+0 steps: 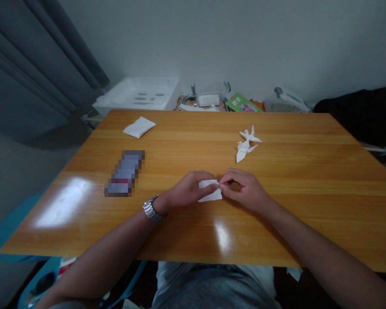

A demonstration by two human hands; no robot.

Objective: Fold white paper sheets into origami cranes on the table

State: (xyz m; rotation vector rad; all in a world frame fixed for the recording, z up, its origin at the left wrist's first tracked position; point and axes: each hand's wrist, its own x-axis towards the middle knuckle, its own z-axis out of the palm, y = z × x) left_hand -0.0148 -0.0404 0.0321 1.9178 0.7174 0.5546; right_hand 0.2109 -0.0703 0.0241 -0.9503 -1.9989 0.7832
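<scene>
A small folded piece of white paper (209, 196) is between my hands, just above or on the wooden table (292, 206). My left hand (193, 189) grips it from the left, thumb on top and fingers behind, a metal watch (152, 208) on that wrist. At the paper's right edge, my right hand (241, 189) pinches with thumb and forefinger. Its fingertips meet the left thumb there. Beyond my right hand lie two white origami cranes, one (243, 150) nearer and another (251, 136) just behind it.
White folded paper (139, 127) rests at the table's far left. Nearer on that side is a pixelated phone-like rectangle (125, 174). Past the far edge stand a white foam tray (148, 92) and a green booklet (242, 103). A blue stool (16, 227) is at lower left.
</scene>
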